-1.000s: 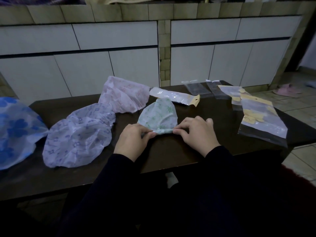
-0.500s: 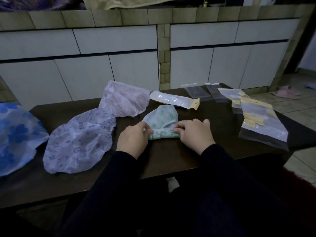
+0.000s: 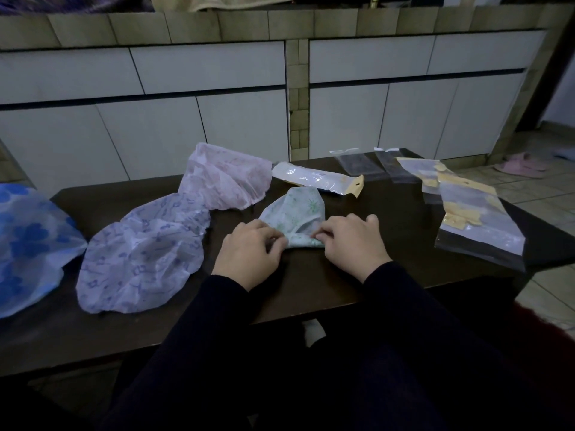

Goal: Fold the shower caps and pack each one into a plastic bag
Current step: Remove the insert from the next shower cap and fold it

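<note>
Shower caps [image 3: 140, 259] left, plastic bags [image 3: 476, 219] right

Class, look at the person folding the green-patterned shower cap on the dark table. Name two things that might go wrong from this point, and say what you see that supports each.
1. The green shower cap is thin and puffed; both hands, left hand and right hand, pinch only its near edge, so the fold may spring open on release.
2. The stack of plastic bags overhangs the table edge on the right and might slide off if nudged.
</note>
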Motion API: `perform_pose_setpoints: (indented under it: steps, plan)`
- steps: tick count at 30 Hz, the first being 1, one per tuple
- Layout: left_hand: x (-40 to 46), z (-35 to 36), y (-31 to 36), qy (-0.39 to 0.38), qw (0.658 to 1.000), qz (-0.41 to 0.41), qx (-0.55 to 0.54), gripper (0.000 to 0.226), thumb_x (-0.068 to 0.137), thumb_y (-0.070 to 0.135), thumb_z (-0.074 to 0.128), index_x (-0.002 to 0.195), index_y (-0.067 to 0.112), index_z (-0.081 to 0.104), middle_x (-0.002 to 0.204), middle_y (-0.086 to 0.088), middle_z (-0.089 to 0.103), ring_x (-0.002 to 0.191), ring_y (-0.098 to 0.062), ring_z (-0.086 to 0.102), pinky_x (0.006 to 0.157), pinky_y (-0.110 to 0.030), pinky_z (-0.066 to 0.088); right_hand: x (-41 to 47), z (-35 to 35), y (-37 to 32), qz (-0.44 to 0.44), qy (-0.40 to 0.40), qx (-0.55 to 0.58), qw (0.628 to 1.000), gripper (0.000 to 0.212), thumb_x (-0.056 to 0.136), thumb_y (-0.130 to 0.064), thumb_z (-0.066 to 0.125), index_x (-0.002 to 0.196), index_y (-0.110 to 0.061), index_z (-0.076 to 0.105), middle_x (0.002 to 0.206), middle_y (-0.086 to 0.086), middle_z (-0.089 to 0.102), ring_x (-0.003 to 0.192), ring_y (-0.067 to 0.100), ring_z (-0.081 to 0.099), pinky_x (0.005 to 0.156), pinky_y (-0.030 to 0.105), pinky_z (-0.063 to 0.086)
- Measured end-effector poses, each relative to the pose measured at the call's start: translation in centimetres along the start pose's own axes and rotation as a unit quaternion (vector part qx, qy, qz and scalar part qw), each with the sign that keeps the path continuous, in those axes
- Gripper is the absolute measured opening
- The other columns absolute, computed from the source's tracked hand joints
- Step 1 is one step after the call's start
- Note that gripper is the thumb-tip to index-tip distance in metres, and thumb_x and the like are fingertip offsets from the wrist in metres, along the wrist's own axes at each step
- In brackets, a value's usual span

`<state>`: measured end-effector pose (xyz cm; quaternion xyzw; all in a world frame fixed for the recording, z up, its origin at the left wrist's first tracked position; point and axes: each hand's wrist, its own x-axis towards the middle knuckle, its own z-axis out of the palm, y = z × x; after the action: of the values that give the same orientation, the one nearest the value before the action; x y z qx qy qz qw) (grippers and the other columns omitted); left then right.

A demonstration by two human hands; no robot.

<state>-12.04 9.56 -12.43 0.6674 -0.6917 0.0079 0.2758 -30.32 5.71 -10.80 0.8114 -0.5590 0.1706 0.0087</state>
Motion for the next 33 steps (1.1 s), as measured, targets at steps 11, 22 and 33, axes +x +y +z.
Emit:
perform_pose_setpoints:
  steps: [11,22,33]
  plan:
    - [-0.6,-0.3,0.2,-0.026,0.999,-0.043,-0.003,0.019,0.092,0.042,0.056,0.107,0.036,0.066,0.115,0.012,0.058,0.112,-0.015,0.045,0.091,-0.039,0.039,-1.1,0.2,-0.2,0.036,0.016,-0.010,0.999,0.028,0.089,-0.055,0.054,0.110,-0.040,0.066,0.111,-0.017,0.062,0.107,0.014,0.048,0.090,0.041,0.026]
    - [-0.3,-0.6,1.2,-0.024,0.993,-0.019,0.111,0.029,0.101,0.040,0.034,0.110,0.029,0.059,0.111,0.008,0.059,0.104,-0.018,0.048,0.078,-0.037,0.033,0.3,-0.2,-1.0,0.104,-0.016,0.034,0.994,0.029,0.094,-0.046,0.045,0.085,-0.028,0.066,0.081,-0.006,0.063,0.086,0.018,0.057,0.086,0.041,0.028]
    - [0.4,-1.0,1.6,-0.039,0.986,-0.005,0.160,0.011,0.100,0.028,0.037,0.109,0.031,0.042,0.097,0.000,0.063,0.094,-0.027,0.055,0.075,-0.039,0.027,-0.7,0.1,-1.6,0.093,-0.004,-0.020,0.995,0.035,0.100,-0.045,0.037,0.115,-0.026,0.063,0.105,0.001,0.064,0.102,0.021,0.053,0.085,0.041,0.032]
